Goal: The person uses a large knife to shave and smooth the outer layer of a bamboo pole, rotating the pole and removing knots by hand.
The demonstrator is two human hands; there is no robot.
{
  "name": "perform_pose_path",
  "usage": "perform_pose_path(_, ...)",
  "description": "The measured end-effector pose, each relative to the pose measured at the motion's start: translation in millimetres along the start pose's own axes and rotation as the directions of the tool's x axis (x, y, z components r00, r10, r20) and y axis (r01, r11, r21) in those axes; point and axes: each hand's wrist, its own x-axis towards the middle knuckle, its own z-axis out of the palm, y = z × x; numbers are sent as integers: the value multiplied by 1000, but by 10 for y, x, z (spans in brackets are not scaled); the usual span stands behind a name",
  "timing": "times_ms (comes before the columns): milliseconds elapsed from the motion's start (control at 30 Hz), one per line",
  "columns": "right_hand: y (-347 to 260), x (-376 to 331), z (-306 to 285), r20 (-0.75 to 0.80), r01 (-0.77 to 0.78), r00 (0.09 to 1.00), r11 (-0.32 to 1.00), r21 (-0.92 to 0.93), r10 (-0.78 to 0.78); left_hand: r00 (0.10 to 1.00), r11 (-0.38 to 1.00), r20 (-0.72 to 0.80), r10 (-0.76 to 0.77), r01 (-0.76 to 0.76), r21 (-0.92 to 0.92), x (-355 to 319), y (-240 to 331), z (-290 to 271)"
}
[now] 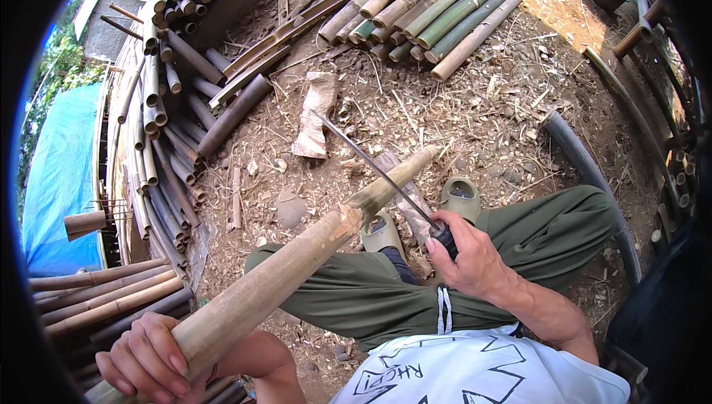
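Left hand [144, 363] gripping near end of bamboo pole [297, 256], fingers wrapped round it, pole slanting up and away across lap. Right hand [471, 263] clenching dark handle of long knife [378, 174], wrist cocked, just right of pole. Blade lying across pole's far half – far section looking shaved and split, near section uncut, so work seeming partway done. Past pole's tip – wood block [404, 193], green clogs [460, 198], stacked bamboo [437, 11] farther off.

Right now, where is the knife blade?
In the head view, the knife blade runs up-left from the right hand, crossing the bamboo pole that the left hand grips.
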Motion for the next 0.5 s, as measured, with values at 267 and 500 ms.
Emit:
perform_pose_path(267, -234, 88, 41, -21, 204, 978, 975, -88, -206, 986, 998, 158, -52, 45, 47, -118, -192, 231)
perform_pose_path(500, -580, 135, 82, -115, 540, 834, 841, -22, -539, 954, 998, 297, -24, 7, 57, -221, -171, 455)
